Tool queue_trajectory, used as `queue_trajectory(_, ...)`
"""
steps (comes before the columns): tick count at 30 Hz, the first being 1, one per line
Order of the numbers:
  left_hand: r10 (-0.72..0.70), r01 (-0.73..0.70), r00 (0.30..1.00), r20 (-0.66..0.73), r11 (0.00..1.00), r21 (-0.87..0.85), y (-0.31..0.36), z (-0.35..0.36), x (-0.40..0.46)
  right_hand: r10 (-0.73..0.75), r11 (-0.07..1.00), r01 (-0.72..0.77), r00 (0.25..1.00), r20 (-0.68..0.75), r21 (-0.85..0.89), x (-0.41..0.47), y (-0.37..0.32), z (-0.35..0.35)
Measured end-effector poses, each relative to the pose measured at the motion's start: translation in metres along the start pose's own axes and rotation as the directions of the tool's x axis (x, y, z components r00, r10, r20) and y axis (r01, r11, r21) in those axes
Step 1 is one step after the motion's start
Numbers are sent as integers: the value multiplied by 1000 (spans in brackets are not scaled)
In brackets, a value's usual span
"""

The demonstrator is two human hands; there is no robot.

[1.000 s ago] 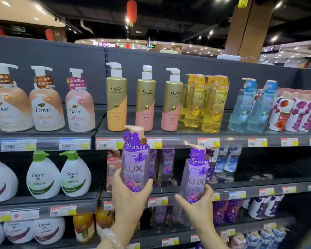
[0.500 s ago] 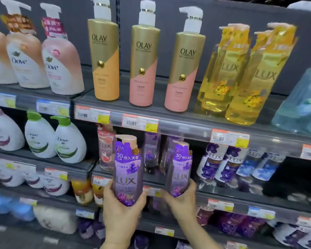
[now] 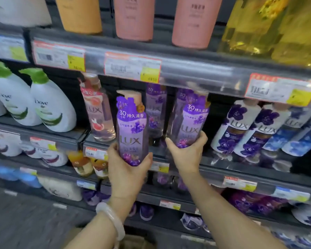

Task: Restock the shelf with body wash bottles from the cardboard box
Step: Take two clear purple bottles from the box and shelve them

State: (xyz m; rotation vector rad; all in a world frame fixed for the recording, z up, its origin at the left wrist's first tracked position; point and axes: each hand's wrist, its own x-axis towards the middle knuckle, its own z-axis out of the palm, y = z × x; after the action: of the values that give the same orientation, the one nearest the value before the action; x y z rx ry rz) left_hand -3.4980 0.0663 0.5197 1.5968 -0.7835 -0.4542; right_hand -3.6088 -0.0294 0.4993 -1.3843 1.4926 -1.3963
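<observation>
i see both purple bottles are closer to the shelf point(image 3: 201, 159) than a moment ago — the right hand point(image 3: 186, 153) wraps the base of its purple bottle point(image 3: 191, 121), now tipped into the gap by the white lux bottles point(image 3: 248, 126). the left hand point(image 3: 127, 169) grips the other purple bottle point(image 3: 132, 126) out front — i think it goes in next.

Dark grey shelving point(image 3: 196, 68) runs in tiers across the view, each front edge carrying price tags point(image 3: 133, 68) in clear strips, with a dark back panel point(image 3: 108, 8) behind and grey floor point(image 3: 25, 221) at lower left.
</observation>
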Motion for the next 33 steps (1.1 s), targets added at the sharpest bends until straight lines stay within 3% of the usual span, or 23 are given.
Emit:
queue_trajectory(10,53,-53,999,0,998,-32,-14,22,24,-32,996,34,999,-26,83,15,14,19)
queue_trajectory(15,60,-61,998,-8,998,-23,-22,25,33,-78,997,78,997,16,25,17,21,29)
queue_trajectory(27,113,-113,993,13,993,-46,-32,27,45,-126,992,124,989,-77,-29,18,24,33)
queue_trajectory(33,188,-182,981,50,979,-93,-31,34,58,-143,990,143,990,6,-7,10,33,27)
